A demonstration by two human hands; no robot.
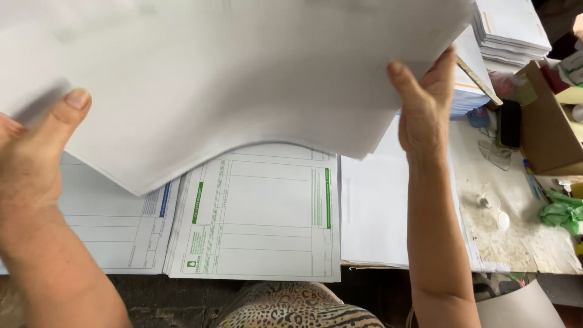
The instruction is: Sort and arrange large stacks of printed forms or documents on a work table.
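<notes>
A thick sheaf of large white paper sheets (243,73) fills the upper part of the view, lifted above the table and sagging in the middle. My left hand (33,152) grips its left edge, thumb on top. My right hand (425,109) grips its right edge, thumb on top as well. Below the sheaf, printed forms lie flat on the table: one with green print (261,218) in the middle, one with blue print (115,225) at the left, and a plain white stack (373,212) to the right.
Tall stacks of white sheets (510,27) stand at the back right. A brown cardboard box (546,127), a black phone-like object (509,123), small clear caps (495,209) and green crumpled plastic (562,214) sit on the worn table top (516,243) at the right.
</notes>
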